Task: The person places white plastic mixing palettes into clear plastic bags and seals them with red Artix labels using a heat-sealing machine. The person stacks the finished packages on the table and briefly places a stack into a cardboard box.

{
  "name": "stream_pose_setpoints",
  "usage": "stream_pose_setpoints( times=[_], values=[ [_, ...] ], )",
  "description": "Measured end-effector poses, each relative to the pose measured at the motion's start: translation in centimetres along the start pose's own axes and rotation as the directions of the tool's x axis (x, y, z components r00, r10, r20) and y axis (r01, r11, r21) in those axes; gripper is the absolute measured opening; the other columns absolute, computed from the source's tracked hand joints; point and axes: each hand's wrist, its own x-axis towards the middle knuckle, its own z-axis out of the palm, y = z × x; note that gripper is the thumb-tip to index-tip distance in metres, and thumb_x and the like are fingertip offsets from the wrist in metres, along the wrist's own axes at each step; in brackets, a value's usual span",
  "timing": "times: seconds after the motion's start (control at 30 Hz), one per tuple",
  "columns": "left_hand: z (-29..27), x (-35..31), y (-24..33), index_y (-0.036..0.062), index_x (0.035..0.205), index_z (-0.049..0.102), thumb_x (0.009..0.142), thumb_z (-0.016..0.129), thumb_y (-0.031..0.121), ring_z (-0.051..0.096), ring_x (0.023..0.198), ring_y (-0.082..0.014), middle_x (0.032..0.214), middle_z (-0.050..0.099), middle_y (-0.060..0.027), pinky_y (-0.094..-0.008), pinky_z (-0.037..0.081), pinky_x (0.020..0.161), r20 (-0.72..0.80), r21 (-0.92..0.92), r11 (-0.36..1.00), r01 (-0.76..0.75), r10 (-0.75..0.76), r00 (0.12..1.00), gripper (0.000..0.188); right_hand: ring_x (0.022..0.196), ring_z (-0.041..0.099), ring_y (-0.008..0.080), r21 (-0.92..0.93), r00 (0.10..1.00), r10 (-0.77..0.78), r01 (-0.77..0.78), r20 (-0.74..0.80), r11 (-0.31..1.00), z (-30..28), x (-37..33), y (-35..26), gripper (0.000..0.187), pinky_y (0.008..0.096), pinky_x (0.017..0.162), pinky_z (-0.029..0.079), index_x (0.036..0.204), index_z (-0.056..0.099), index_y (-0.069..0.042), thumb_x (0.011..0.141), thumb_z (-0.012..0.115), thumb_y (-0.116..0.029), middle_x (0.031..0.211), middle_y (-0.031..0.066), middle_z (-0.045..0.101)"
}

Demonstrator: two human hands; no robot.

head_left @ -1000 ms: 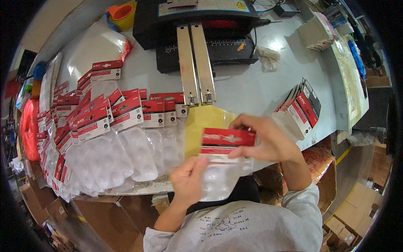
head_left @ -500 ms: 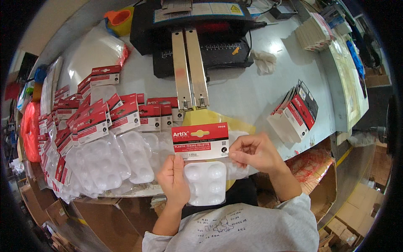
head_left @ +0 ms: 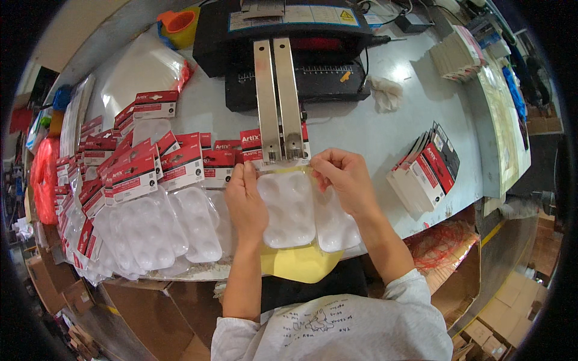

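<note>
A white plastic paint palette (head_left: 288, 207) in a clear bag lies in front of me, its red-and-white header card (head_left: 251, 145) under two metal arms (head_left: 267, 96) of a black machine. My left hand (head_left: 245, 201) grips the pack's left edge just below the card, thumb up. My right hand (head_left: 344, 177) is closed in a pinch at the top right corner of the same pack. Under my right hand lies another bagged palette (head_left: 336, 225), partly hidden. A yellow sheet (head_left: 301, 265) sticks out beneath the packs at the table's front edge.
Carded palette packs (head_left: 135, 180) pile up on the left. Clear bags (head_left: 141, 72) lie behind them. A stack of header cards (head_left: 427, 171) stands at right, with more cards (head_left: 460, 51) farther back. The black machine (head_left: 211, 45) fills the back middle; crumpled white tissue (head_left: 385, 93) lies beside it.
Both hands have moved forward, away from my body, carrying the palette pack. Its header card has gone from in front of the metal arms to beneath them. The yellow sheet's front now shows.
</note>
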Motion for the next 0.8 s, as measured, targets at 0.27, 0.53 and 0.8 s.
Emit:
stream_pose_setpoints(
  times=[0.27,0.53,0.8],
  values=[
    [-5.4,-6.6,4.6,-0.003,0.096,0.058,0.095,0.042,0.023,0.057,0.083,-0.0193,0.085,0.061,-0.0132,-0.0366,0.044,0.078,0.03,0.239,0.971,0.0,-0.008,1.0,0.03,0.107,0.058,0.0232,-0.838,0.81,-0.529,0.089,-0.254,0.538,-8.2,-5.4,-8.7,0.078,0.033,0.093,0.044,0.122,0.051,0.002,0.057,0.084,-0.025,0.118,0.0158,0.059],
    [-7.7,-3.5,8.9,0.0016,0.106,0.056,0.084,0.059,0.013,0.05,0.107,-0.0246,0.117,0.05,-0.0126,-0.0341,0.046,0.087,-0.252,0.802,0.589,-0.104,0.49,0.834,0.024,0.114,0.054,0.0301,-0.971,0.852,-0.521,0.08,-0.052,0.227,-17.3,-6.0,-7.0,0.09,0.0366,0.096,0.041,0.127,0.046,0.004,0.054,0.085,-0.031,0.132,0.0228,0.046],
    [6.0,-5.3,0.2,0.0041,0.097,0.048,0.085,0.062,0.017,0.055,0.089,-0.0263,0.108,0.054,-0.0119,-0.0369,0.045,0.074,0.221,0.317,0.874,-0.367,0.308,0.925,0.023,0.086,0.066,0.0238,-0.913,0.828,-0.459,-0.143,-0.321,0.382,-13.3,-7.1,-8.4,0.074,0.0316,0.081,0.049,0.121,0.054,-0.003,0.057,0.084,-0.025,0.096,0.0143,0.067]
  ],
)
